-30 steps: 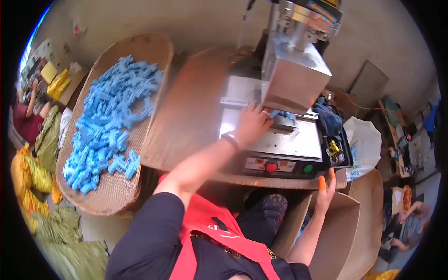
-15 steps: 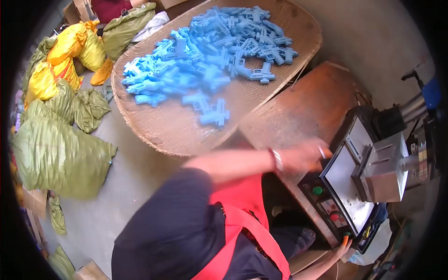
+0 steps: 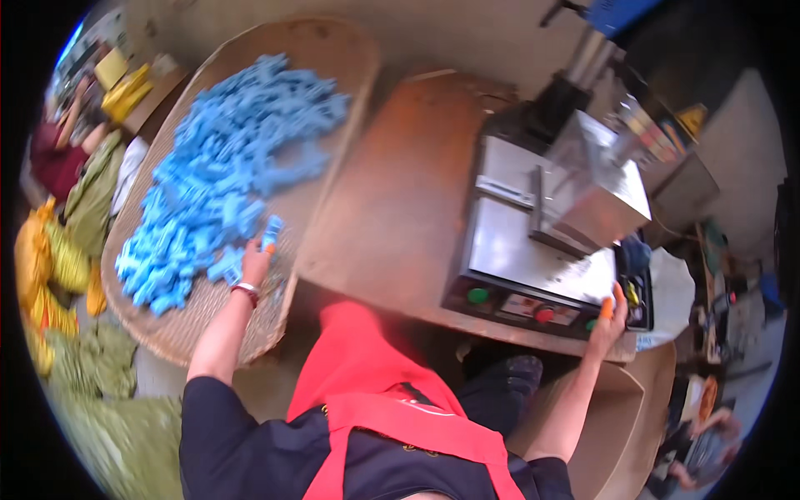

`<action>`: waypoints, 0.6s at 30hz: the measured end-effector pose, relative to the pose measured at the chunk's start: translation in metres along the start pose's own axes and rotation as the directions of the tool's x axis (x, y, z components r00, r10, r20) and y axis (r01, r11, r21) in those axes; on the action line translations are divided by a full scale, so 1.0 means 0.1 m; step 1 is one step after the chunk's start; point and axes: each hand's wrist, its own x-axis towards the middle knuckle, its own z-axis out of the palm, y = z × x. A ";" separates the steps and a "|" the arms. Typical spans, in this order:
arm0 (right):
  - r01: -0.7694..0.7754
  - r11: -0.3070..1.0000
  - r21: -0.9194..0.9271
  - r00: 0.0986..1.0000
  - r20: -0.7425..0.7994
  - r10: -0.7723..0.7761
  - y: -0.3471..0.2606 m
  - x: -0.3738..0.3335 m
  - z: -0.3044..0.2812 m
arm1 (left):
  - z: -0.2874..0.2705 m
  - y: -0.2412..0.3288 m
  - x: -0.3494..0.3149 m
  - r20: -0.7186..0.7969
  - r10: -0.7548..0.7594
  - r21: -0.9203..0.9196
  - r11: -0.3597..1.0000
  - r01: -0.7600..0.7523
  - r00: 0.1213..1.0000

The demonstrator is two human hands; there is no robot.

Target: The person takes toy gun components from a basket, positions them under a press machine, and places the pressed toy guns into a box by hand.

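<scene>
My left hand [image 3: 255,265], with orange covering on a fingertip, is at the near right edge of a pile of light-blue plastic toy pistols [image 3: 225,142]. Its fingers are closed on one blue toy pistol [image 3: 272,232]. The pile lies in a big oval woven tray [image 3: 329,50]. My right hand [image 3: 610,321] rests at the front right corner of a bench machine [image 3: 500,242], beside a green button [image 3: 592,324]. Its orange-covered fingers are stretched out, and I see nothing held in them. The machine has a flat metal plate under a boxy metal head [image 3: 602,179].
A brown wooden table [image 3: 392,192] carries the machine, its front panel bearing a red button [image 3: 543,315] and another green button [image 3: 477,295]. Yellow sacks [image 3: 35,250] and green sacks [image 3: 92,358] lie left. Another person [image 3: 62,150] sits far left. A cardboard box [image 3: 596,417] stands below right.
The view has turned. My left hand has moved from the machine's side leftward to the tray and closed on a toy pistol. My right hand stays at the machine's front corner.
</scene>
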 end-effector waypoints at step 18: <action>0.326 0.933 -0.153 0.923 -0.161 -0.349 -0.23 0.71 0.08 | 1.35 4.27 -2.20 -0.024 0.925 -0.275 0.359 -0.892 0.380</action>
